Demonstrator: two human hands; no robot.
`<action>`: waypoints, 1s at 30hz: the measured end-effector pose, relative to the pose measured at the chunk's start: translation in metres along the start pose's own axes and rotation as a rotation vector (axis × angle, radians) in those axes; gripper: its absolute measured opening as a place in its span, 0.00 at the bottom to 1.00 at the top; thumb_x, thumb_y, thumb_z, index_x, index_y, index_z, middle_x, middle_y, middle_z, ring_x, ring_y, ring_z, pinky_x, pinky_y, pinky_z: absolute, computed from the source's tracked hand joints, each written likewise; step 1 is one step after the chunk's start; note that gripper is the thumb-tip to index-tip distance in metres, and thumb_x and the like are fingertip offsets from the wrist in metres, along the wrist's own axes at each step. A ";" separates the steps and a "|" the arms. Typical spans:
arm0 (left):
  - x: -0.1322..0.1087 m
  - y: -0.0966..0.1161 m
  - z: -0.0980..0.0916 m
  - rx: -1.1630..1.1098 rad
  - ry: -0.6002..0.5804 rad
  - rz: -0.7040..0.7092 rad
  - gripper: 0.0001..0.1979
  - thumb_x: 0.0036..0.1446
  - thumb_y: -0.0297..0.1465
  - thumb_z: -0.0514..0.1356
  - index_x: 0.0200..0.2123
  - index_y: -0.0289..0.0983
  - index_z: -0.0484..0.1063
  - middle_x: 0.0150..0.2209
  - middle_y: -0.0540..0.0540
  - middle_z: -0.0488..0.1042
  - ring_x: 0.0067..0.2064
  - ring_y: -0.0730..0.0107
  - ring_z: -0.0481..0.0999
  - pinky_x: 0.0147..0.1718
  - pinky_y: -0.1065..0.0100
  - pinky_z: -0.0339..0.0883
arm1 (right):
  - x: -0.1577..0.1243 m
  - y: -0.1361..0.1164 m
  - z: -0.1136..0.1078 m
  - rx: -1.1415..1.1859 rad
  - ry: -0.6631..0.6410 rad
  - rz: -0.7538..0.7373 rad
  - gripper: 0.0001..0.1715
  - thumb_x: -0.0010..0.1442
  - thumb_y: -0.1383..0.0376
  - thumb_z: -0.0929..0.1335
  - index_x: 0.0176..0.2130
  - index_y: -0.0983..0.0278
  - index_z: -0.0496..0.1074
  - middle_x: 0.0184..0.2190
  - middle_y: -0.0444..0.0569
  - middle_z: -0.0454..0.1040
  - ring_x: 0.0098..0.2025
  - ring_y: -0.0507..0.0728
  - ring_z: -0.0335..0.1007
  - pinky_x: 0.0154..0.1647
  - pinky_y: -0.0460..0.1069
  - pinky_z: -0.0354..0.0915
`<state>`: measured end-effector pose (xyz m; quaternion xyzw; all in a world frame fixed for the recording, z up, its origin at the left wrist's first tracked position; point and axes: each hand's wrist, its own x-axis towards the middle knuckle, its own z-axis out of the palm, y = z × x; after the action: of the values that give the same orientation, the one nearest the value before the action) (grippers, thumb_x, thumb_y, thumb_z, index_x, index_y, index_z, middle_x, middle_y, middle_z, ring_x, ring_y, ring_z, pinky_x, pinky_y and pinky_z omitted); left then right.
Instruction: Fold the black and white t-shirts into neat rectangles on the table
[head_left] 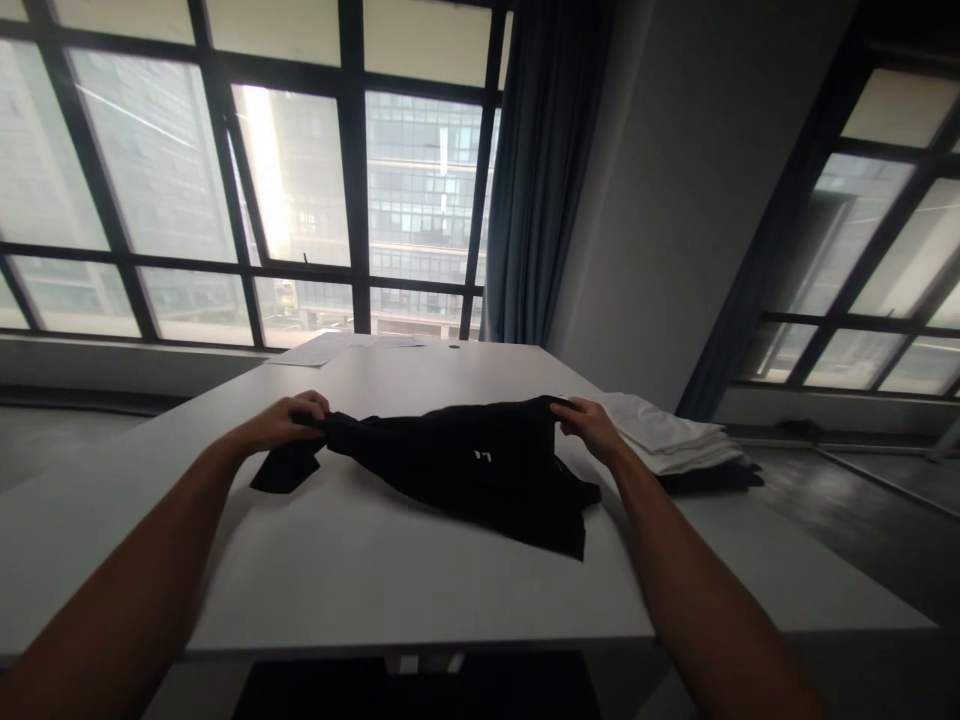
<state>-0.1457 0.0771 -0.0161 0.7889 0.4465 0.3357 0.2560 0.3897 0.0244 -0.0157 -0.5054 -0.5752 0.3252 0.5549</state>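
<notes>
A black garment [457, 465], with a small white mark on it, stretches between my two hands over the white table [420, 600]. My left hand [289, 420] is closed on its gathered left end, and a loose black flap hangs down below that grip. At the other end, my right hand [589, 422] pinches the upper right corner. From there the cloth drops in folds toward the tabletop. Its exact kind is hard to tell, since the dark fabric hides seams and openings.
A stack of folded white and black cloth [667, 435] lies on the right, just beyond my right forearm. White paper sheets [315, 350] rest at the table's far left. Windows, a blue curtain [536, 180] and a pillar stand behind.
</notes>
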 end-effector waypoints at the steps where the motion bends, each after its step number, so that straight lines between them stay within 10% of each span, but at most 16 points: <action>1: -0.002 0.003 0.000 -0.093 -0.015 0.002 0.29 0.43 0.61 0.60 0.23 0.39 0.75 0.45 0.42 0.77 0.41 0.56 0.77 0.43 0.60 0.73 | 0.003 0.004 0.004 -0.005 0.080 0.017 0.24 0.45 0.50 0.78 0.26 0.63 0.67 0.19 0.41 0.68 0.20 0.49 0.63 0.22 0.45 0.63; 5: -0.004 0.021 0.012 -0.182 -0.162 -0.022 0.39 0.52 0.66 0.45 0.21 0.38 0.75 0.35 0.39 0.80 0.38 0.57 0.78 0.45 0.57 0.72 | 0.006 0.012 0.023 0.007 0.119 0.135 0.18 0.55 0.54 0.74 0.35 0.64 0.69 0.28 0.49 0.77 0.22 0.52 0.73 0.24 0.46 0.69; 8: -0.001 0.029 0.027 0.118 -0.158 -0.114 0.33 0.50 0.62 0.55 0.33 0.38 0.81 0.33 0.41 0.81 0.38 0.56 0.79 0.46 0.56 0.71 | 0.001 0.012 0.032 0.031 0.041 0.129 0.17 0.57 0.56 0.74 0.39 0.64 0.69 0.32 0.49 0.78 0.26 0.53 0.77 0.26 0.46 0.71; 16: 0.000 0.050 0.046 0.330 -0.487 -0.115 0.22 0.46 0.48 0.62 0.42 0.45 0.81 0.42 0.47 0.82 0.43 0.55 0.79 0.44 0.62 0.72 | -0.004 0.014 0.033 -0.041 -0.179 0.085 0.31 0.37 0.60 0.82 0.35 0.63 0.67 0.30 0.43 0.73 0.27 0.53 0.74 0.25 0.46 0.72; 25: -0.009 0.024 -0.007 0.207 -0.205 -0.183 0.18 0.44 0.52 0.63 0.28 0.43 0.76 0.31 0.46 0.78 0.37 0.55 0.77 0.38 0.59 0.73 | 0.007 -0.011 0.001 -0.016 -0.230 0.231 0.15 0.43 0.67 0.74 0.28 0.63 0.66 0.23 0.43 0.71 0.21 0.51 0.69 0.19 0.45 0.66; 30: 0.037 0.020 -0.052 0.339 0.017 -0.192 0.15 0.50 0.44 0.63 0.35 0.38 0.74 0.35 0.46 0.79 0.41 0.57 0.78 0.42 0.61 0.73 | 0.071 -0.031 0.006 -0.051 0.127 0.171 0.21 0.49 0.65 0.71 0.44 0.64 0.70 0.41 0.56 0.78 0.44 0.62 0.77 0.41 0.52 0.74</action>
<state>-0.1603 0.1055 0.0426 0.7718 0.5719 0.2362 0.1466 0.3862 0.0839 0.0346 -0.5864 -0.5018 0.3240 0.5471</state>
